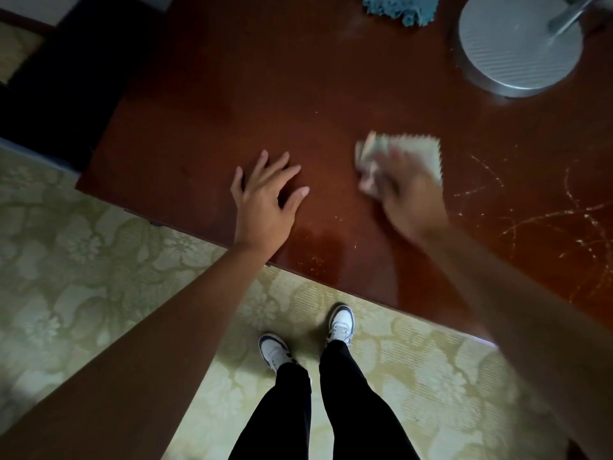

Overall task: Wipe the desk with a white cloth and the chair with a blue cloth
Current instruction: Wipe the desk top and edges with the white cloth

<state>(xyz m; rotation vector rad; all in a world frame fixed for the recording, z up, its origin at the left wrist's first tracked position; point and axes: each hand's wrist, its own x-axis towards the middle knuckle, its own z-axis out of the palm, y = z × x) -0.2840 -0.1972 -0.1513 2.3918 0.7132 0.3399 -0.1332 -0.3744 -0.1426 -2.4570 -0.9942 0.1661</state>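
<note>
Head view: right hand [409,194], blurred, pressed the white cloth [403,156] on the bench [232,94] mid-surface; whether its grip curled round the cloth, cannot tell. Left hand [265,197] lay flat nr the front edge, fingers spread, holding nothing. Blue cloth [403,8] sat at the far edge beside the lamp base [517,44]. Risk, imo: a wide sweep could bump the base, or the cloth bunch up and skip the scratched right side.

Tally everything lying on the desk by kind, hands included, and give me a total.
Cloths: 2, the white cloth under the right hand and the blue cloth at the far edge.
Lamp bases: 1, the round grey base.
Hands: 2, the left hand flat on the desk, the right hand on the white cloth.
Total: 5.
</note>
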